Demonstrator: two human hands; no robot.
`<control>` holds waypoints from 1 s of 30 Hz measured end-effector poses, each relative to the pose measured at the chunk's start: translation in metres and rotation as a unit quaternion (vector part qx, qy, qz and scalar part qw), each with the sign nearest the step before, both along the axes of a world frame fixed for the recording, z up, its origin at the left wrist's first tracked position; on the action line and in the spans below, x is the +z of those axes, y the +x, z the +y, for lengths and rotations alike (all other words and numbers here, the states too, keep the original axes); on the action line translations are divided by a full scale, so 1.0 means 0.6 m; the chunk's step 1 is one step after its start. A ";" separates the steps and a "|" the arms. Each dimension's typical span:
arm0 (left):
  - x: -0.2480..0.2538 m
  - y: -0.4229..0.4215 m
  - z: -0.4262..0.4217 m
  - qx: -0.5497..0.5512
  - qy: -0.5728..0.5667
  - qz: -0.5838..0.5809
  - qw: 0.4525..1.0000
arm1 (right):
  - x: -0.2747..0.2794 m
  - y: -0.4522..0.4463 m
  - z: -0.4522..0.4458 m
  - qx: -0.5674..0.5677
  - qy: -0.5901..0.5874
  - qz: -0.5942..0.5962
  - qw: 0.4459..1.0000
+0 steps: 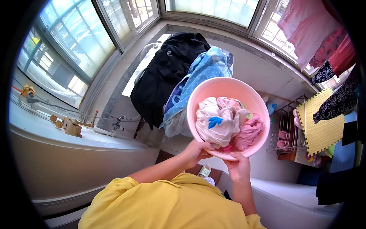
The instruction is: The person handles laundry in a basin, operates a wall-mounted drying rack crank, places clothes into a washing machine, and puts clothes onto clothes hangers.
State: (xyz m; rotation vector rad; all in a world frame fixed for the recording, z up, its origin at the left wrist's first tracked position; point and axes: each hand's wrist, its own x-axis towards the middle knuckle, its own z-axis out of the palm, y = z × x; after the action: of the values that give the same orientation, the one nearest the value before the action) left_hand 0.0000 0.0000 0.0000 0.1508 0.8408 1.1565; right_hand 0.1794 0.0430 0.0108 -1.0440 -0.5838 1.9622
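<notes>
A pink plastic basin (194,131) is held up in front of me by its near rim. My left hand (197,153) grips the rim at the lower left, and my right hand (238,167) grips it a little to the right. Inside lie a twisted white garment (215,128) with a blue leaf-like patch and a bunched pink garment (249,133). A printed pink cloth (228,102) shows behind them. Just past the basin, a blue dotted cloth (198,72) and a black jacket (167,68) are draped over a white surface.
Pink clothes (305,30) and a black printed cloth (337,101) hang at the right. Below them stand a metal rack (288,126) with pink slippers and a yellow foam mat (320,118). A tap (119,121) and valve (72,126) are on the left, under windows.
</notes>
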 end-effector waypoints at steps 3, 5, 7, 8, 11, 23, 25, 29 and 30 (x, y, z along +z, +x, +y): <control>0.021 -0.076 -0.043 0.052 -0.022 0.065 0.996 | -0.009 -0.083 -0.012 0.009 -0.062 0.028 0.998; 0.028 -0.112 -0.024 0.096 0.009 0.068 0.993 | 0.001 -0.139 0.021 0.019 -0.053 0.080 0.995; 0.013 -0.152 -0.016 0.137 0.002 0.084 0.987 | -0.021 -0.187 0.051 0.046 -0.063 0.084 0.993; 0.000 -0.179 -0.002 0.156 0.009 0.093 0.983 | -0.038 -0.218 0.071 0.057 -0.035 0.087 0.994; -0.024 -0.236 0.019 0.222 0.003 0.114 0.968 | -0.068 -0.296 0.110 0.090 -0.058 0.104 0.989; -0.097 -0.313 0.046 0.275 -0.011 0.104 0.956 | -0.132 -0.392 0.141 0.107 -0.034 0.033 0.993; -0.105 -0.317 0.046 0.268 -0.012 0.107 0.957 | -0.139 -0.392 0.141 0.121 -0.021 0.015 0.992; -0.084 -0.302 0.029 0.259 0.031 0.119 0.958 | -0.107 -0.369 0.139 0.160 -0.020 -0.008 0.987; -0.076 -0.293 0.019 0.271 0.032 0.134 0.953 | -0.095 -0.358 0.141 0.174 -0.021 0.009 0.985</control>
State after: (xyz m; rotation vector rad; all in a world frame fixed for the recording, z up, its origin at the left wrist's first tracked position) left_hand -0.1756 0.0112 -0.0459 0.1358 1.1263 1.7068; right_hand -0.0355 0.1274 -0.0460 -0.9998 -0.7583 2.2926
